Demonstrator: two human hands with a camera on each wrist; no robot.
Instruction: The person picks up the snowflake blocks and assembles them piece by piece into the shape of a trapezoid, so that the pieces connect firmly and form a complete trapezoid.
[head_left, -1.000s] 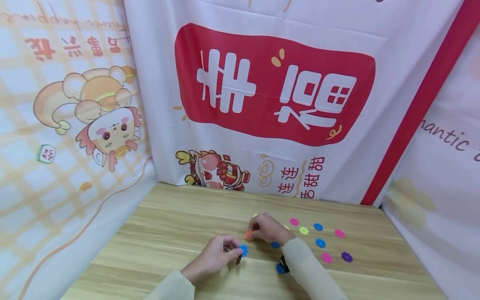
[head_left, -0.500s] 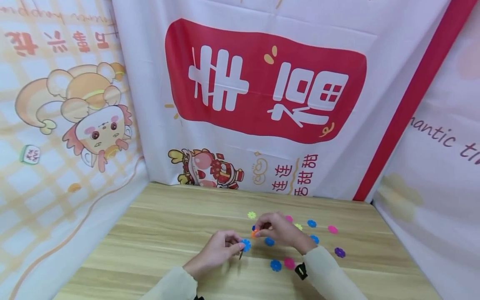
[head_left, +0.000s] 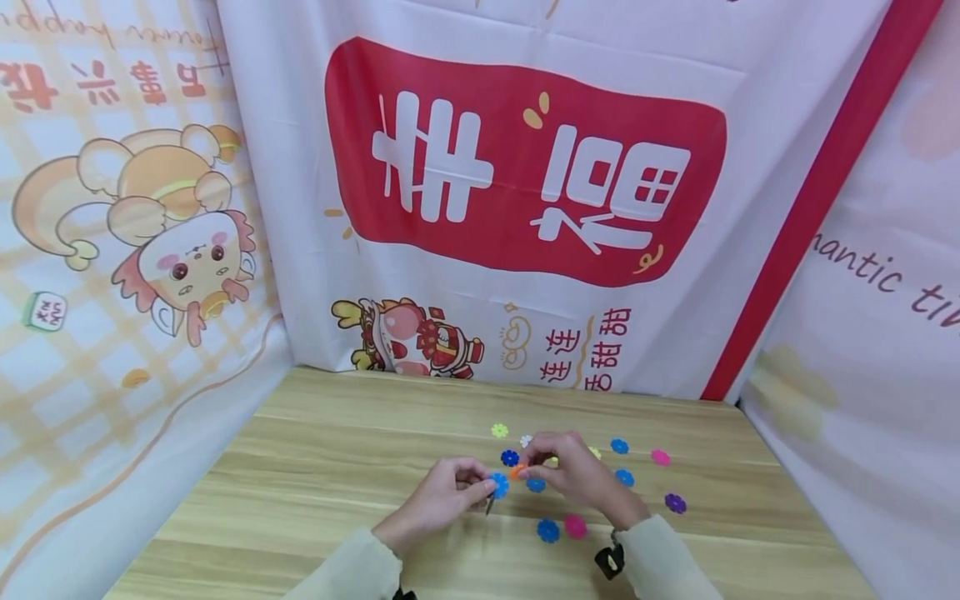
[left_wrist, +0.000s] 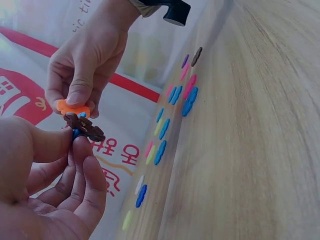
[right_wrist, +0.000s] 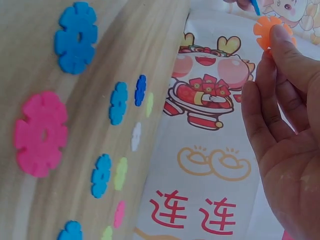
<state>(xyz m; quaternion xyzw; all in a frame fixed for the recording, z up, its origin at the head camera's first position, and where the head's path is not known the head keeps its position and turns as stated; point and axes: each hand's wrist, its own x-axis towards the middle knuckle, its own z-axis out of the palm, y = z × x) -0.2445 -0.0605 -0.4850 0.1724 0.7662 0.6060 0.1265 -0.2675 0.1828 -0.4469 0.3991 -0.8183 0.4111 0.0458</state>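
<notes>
"The orange, flower-shaped plastic disc (right_wrist: 264, 31), where is it now?"

"In the air over the wood-grained tabletop (head_left: 337, 475), at the fingertips of the right-hand grip (head_left: 573, 469), pinched between thumb and fingers."

"And what differs from half a second ago?"

"It sits closer to the bright blue, flower-shaped plastic disc (head_left: 498, 485); the gap in the head view is narrower. The deep blue, flower-shaped disc (head_left: 510, 458), partly hidden then, shows whole now, and a white, flower-shaped disc (head_left: 527, 441) has come into view beside the right fingers."

"What about the left-hand grip (head_left: 438, 497)?"

"Clamped too: thumb and fingers pinch the bright blue disc, with a brown, notched plastic disc (left_wrist: 91, 132) set crosswise on it."

"So does the orange one touch that pair?"

"I can't tell. It's just beside them, between the two hands."
</notes>
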